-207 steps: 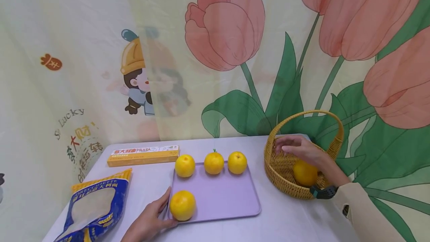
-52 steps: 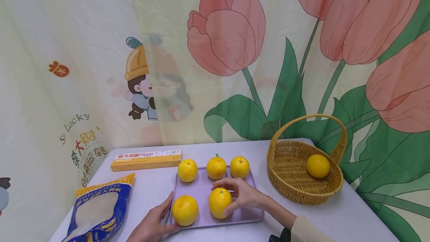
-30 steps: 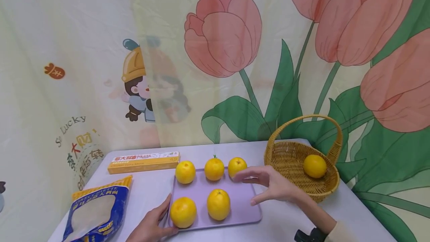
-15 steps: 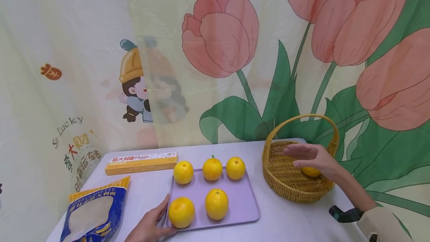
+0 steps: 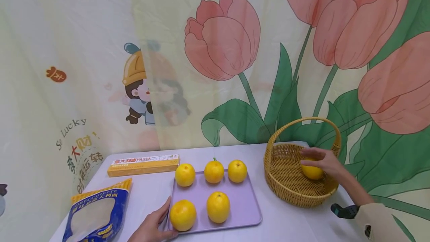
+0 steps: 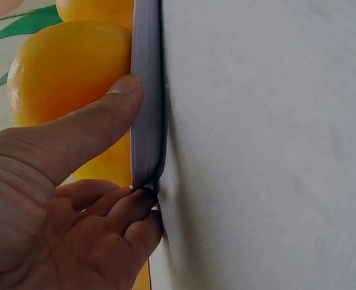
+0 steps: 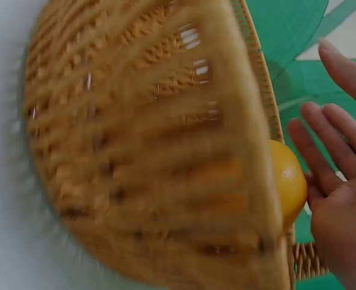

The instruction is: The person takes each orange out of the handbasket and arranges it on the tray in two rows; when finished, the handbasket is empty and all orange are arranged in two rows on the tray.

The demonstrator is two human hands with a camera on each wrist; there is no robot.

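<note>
My left hand (image 5: 153, 224) grips the front left corner of the lilac tray (image 5: 240, 202). In the left wrist view its thumb presses on the tray's front rim and the fingers are bent at the side. Several oranges sit on the tray: a front left one (image 5: 183, 215), a front middle one (image 5: 218, 207) and a row along the back. To the right, my right hand (image 5: 325, 161) reaches into the wicker basket (image 5: 285, 184), its fingers over the last orange (image 5: 312, 171) there. The right wrist view shows those fingers extended beside the orange (image 7: 288, 181), not wrapped round it.
A pasta box (image 5: 143, 165) lies at the back left of the white-covered table (image 5: 279, 221). In front of it lies a blue and yellow pasta bag (image 5: 97, 212). The basket's tall handle (image 5: 302, 120) arches over its opening. A printed curtain hangs behind.
My right hand set an orange on the tray's front middle, let go, and moved right into the basket, down onto the last orange. The left hand stays at the tray corner.
</note>
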